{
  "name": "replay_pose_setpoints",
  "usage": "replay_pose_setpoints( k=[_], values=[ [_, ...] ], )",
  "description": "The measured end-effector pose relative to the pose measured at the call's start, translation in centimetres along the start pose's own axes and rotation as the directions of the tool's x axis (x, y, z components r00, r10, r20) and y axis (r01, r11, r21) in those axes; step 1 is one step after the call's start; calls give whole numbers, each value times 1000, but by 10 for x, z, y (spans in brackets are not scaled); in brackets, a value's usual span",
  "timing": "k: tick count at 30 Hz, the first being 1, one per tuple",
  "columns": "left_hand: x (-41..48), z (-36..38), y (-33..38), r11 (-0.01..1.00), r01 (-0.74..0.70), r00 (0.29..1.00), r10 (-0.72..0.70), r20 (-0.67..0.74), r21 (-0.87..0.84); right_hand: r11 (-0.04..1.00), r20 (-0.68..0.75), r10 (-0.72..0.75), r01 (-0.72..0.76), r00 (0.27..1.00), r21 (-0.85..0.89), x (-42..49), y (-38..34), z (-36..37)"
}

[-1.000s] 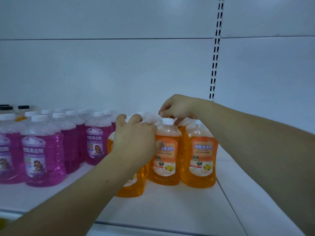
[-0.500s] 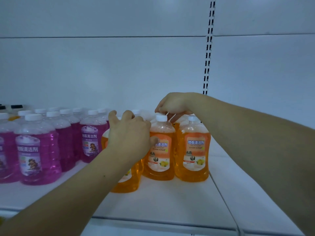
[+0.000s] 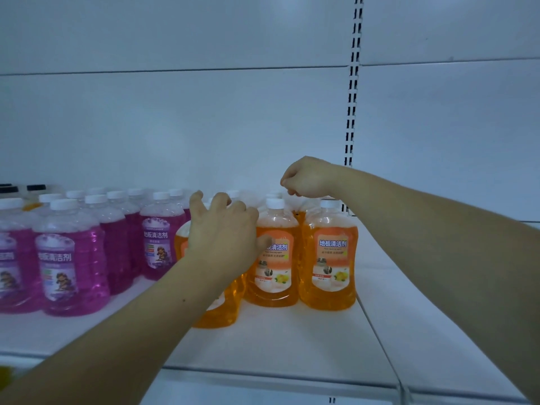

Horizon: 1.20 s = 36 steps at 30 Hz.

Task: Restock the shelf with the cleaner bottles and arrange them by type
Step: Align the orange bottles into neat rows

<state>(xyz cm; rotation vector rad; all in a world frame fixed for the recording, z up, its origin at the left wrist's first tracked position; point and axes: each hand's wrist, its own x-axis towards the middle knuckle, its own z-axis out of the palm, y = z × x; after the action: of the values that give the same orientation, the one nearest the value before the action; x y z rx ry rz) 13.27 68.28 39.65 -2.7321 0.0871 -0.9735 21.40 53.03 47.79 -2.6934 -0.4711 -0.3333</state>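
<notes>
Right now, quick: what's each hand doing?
Left hand: fingers spread over the front orange-liquid clear plastic bottle; grip cannot be told.
Right hand: closed, nothing visible in it.

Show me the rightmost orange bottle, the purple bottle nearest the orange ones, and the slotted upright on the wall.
Rightmost orange bottle [image 3: 331, 258], head view, on its front label.
Purple bottle nearest the orange ones [image 3: 157, 247], head view, on its label.
Slotted upright [image 3: 351, 112], head view, midway up the strip.
</notes>
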Motion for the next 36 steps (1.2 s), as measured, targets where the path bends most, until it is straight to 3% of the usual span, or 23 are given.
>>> replay_pose_setpoints(
  k=[6,13,17,24,36],
  values=[
    [-1,-1,-2,1000,-22,1000,22,-11,-18,1000,-217,-17,20,976,12,-21,24,5],
    [0,-4,-1,1000,-26,999,26,41,7,969,-423,73,36,903,245,-64,50,37],
    [1,-7,0,1000,-8,998,7,66,9,910,-439,180,20,880,413,-79,62,63],
    [7,-21,4,997,34,995,-28,101,-62,892,-443,185,39,877,451,-86,72,83],
    [59,-29,8,940,-68,961,152,233,-334,817,-365,260,-3,894,576,-99,65,84]
  ],
)
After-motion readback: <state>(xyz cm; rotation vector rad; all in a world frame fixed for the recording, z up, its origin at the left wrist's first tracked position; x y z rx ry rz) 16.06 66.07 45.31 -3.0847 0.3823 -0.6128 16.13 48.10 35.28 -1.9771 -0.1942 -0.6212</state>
